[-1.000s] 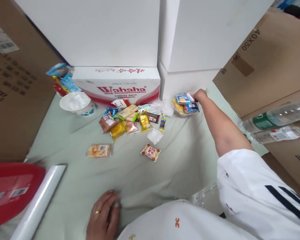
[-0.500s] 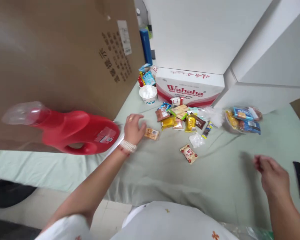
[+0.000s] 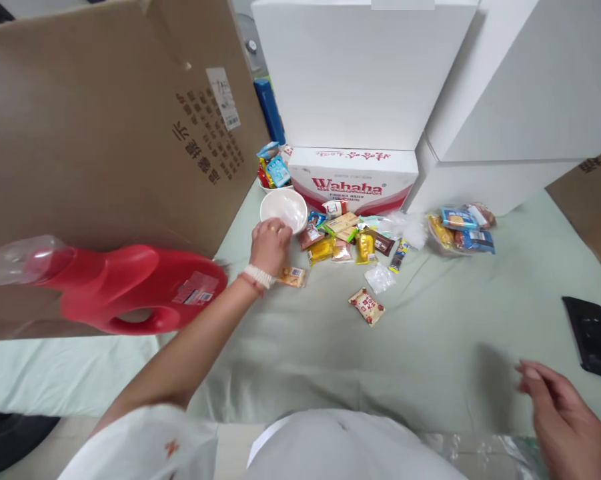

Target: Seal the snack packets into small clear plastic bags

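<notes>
White bowl (image 3: 283, 205) in my left hand (image 3: 270, 245);
near rim clasped, probably the handiest edge; my right hand (image 3: 565, 413) loosely curled, contents unclear.

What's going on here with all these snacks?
A person's left hand is at the near rim of a round white bowl. Their right hand hovers over the pale green cloth, nothing visibly held. Colourful plastic-wrapped snacks lie heaped before a white-and-red cardboard box; one beige packet lies apart, nearer the person.

The white bowl (image 3: 281, 205) tilts beside wrapped snacks (image 3: 321, 249).
</notes>
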Available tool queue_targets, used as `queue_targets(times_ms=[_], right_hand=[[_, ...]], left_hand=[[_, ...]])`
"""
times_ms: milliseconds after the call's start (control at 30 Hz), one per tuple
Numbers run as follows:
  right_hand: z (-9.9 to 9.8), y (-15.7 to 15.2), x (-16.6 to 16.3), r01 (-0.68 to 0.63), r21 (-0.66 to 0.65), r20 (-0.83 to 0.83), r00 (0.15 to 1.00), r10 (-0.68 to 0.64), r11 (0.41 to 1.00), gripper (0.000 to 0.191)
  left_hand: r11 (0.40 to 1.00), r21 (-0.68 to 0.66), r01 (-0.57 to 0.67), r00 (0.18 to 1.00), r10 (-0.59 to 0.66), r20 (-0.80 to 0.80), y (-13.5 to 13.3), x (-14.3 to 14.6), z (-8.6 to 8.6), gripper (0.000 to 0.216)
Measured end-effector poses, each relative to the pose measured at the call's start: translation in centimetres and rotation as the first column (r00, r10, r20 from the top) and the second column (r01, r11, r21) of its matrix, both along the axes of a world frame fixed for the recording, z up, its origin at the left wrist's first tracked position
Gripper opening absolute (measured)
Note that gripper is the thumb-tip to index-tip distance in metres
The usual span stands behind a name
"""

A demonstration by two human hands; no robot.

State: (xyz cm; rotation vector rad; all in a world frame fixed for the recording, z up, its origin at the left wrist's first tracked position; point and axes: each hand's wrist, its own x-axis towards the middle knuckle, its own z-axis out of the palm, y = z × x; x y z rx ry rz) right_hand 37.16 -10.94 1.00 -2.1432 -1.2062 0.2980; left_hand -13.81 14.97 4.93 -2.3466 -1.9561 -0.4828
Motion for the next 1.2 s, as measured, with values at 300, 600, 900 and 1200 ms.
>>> queue_targets(times_ms=[300,600,900,1200], right_hand=[[6.5,11.3,-19.6,-0.973,-0.125,0.208,0.164,0.964,0.193,0.025],[4.6,11.9,-22.6,-0.737,-0.664,0.028,0.146,0.989,0.128,0.033],[8.3,13.0,-15.9,-0.902,0.208,-0.189,0.342,0.921,0.378,0.019],[6.8,33.1,-11.8,-0.229,0.1,0.247,0.948,0.198,0.968,0.039]], left_hand=[[0.766,0.032,0.642,0.767,-0.64,-0.046,-18.8,10.5,-1.5,0.018],[0.815,0.121,0.567,0.805,-0.579,0.128,-19.3,9.7,-4.5,0.031],[0.743,0.303,0.597,0.624,-0.667,0.407,-18.5,8.8,-4.6,0.051],[0.675,0.259,0.69,0.568,-0.728,0.385,-18.6,9.1,-3.9,0.049]])
